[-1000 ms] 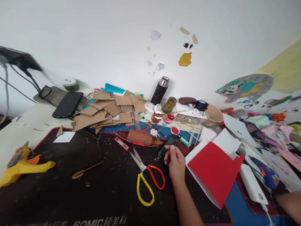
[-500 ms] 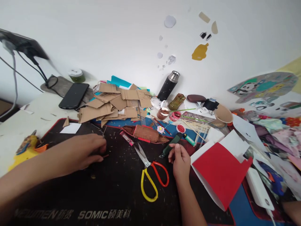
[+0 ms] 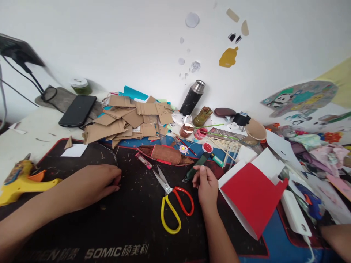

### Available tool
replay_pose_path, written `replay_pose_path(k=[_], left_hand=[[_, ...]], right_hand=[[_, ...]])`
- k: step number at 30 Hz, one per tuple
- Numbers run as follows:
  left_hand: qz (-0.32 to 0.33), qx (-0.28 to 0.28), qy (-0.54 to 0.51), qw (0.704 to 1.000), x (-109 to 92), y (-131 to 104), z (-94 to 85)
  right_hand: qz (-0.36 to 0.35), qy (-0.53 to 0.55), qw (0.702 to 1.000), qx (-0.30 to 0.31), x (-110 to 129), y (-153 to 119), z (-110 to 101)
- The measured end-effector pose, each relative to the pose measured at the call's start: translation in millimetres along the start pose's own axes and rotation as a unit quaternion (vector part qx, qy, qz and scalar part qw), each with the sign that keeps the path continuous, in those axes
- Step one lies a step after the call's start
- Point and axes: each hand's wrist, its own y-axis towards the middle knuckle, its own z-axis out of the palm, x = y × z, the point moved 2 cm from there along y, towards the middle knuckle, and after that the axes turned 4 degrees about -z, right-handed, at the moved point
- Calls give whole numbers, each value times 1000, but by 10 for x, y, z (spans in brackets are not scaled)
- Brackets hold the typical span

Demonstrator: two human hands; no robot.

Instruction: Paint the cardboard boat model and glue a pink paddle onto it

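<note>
My left hand (image 3: 102, 184) rests over the black mat (image 3: 131, 223) with its fingers curled toward the thumb; whatever may be between them is hidden. My right hand (image 3: 207, 186) is loosely closed, thumb on top, and nothing shows in it. Just beyond its fingers lies a green utility knife (image 3: 197, 166), though I cannot tell whether they touch. Between my hands, open scissors (image 3: 168, 189) with one yellow and one red handle lie on the mat. Behind them sits a brown model boat (image 3: 166, 154), with a small pink packet (image 3: 143, 160) at its left.
Cardboard pieces (image 3: 109, 129) are heaped at the back, near a black thermos (image 3: 192, 98) and paint pots (image 3: 186, 130). Folded red paper (image 3: 253, 197) lies right. A yellow glue gun (image 3: 20, 182) and black phone (image 3: 78, 110) are left. Another person's arm (image 3: 337, 237) enters lower right.
The view has turned slightly, so most things sit further left. My left hand has come a little nearer; the small brown sliver at its fingertips no longer shows. My right hand keeps its place by the knife.
</note>
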Motion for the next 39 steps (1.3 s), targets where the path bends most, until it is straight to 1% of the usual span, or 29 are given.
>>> replay_pose_path(k=[3,5,7,9,11,13,15,17,19,22,24,26,29,31,34,39], left_hand=[[-12,10,-28,999,-73,-19,-139],[-24,9,-106,994,-132,-22,-271],[-44,5,-224,974,-178,1,-389],[-59,-10,-324,944,-208,59,-470],[-62,-45,-380,922,-224,142,-515],[-58,-90,-410,906,-229,228,-533],[-49,-124,-443,887,-230,296,-528],[-38,-138,-472,870,-235,337,-504],[-32,-132,-492,860,-250,354,-464],[-31,-104,-521,847,-300,359,-391],[-34,-104,-549,829,-344,359,-350],[-49,-116,-580,805,-381,363,-317],[-81,-127,-621,769,-402,371,-262],[-92,-123,-636,756,-399,376,-220],[-94,-114,-639,755,-397,384,-158],[-89,-98,-631,764,-462,401,-104]], right_hand=[[-1,7,1000,-7,-3,2,-1],[-5,13,1000,-16,-11,7,-4],[-7,23,999,-27,-22,1,-6],[-6,39,999,-37,-19,-29,-5],[-1,47,998,-29,13,-92,9],[4,37,999,3,81,-180,43],[6,31,999,41,173,-271,100],[14,39,996,76,261,-343,184],[35,46,990,125,322,-393,301],[68,63,974,208,361,-441,511],[72,63,963,252,372,-466,646],[71,54,955,282,377,-488,761],[77,45,946,311,381,-504,884],[91,50,942,320,379,-497,934],[115,67,937,324,372,-474,979],[137,84,927,338,345,-469,1046]])
